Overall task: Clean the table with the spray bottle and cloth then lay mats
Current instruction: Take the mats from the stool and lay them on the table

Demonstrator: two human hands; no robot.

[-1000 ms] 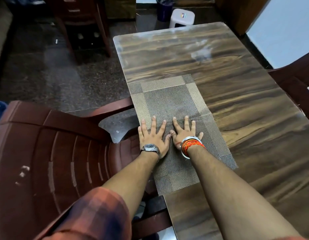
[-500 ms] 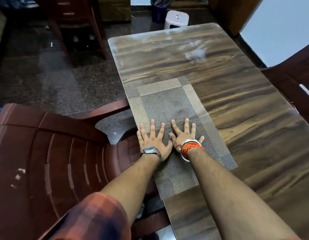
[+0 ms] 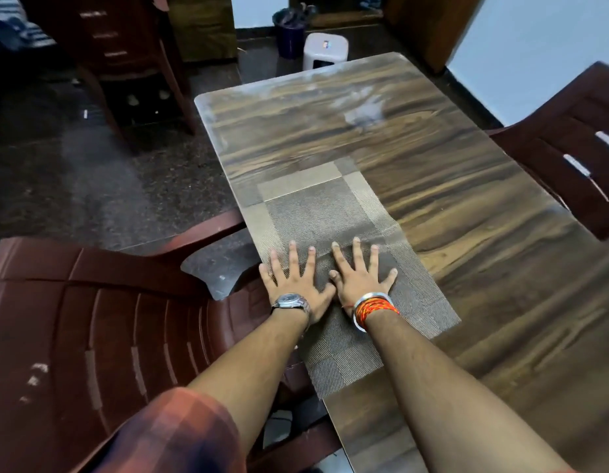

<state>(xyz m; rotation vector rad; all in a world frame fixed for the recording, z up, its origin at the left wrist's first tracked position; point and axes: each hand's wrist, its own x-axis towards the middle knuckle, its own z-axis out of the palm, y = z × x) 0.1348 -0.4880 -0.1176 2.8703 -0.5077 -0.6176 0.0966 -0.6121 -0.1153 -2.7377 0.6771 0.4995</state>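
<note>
Sleeve (image 3: 173,435) in red and dark plaid fills the bottom of the frame left of centre, and two bare forearms run up from it toward the middle. A maroon plastic chair (image 3: 91,319) takes up the lower left, its arm close against the table's left edge. Both hands lie palm down on the mat (image 3: 323,213), side by side with thumbs almost touching. The left hand (image 3: 296,288), with a wristwatch (image 3: 291,301), has its fingers straight and spread, pressing flat and clasping nothing. The right hand (image 3: 359,279), with a metal bangle and orange threads (image 3: 374,307) at the wrist, presses the same way. The mat, grey woven with paler bands at its border, lies flat along the left edge of the wood-grain table (image 3: 467,233), from lower centre up to mid-frame; a faint crease crosses it at the fingertips. A second maroon chair (image 3: 569,165) stands at the right edge. Toward the table's far end, a pale smear (image 3: 364,114) shows. Beyond it, at top centre, a white stool (image 3: 325,51) stands on the floor beside a dark bin (image 3: 291,32).
</note>
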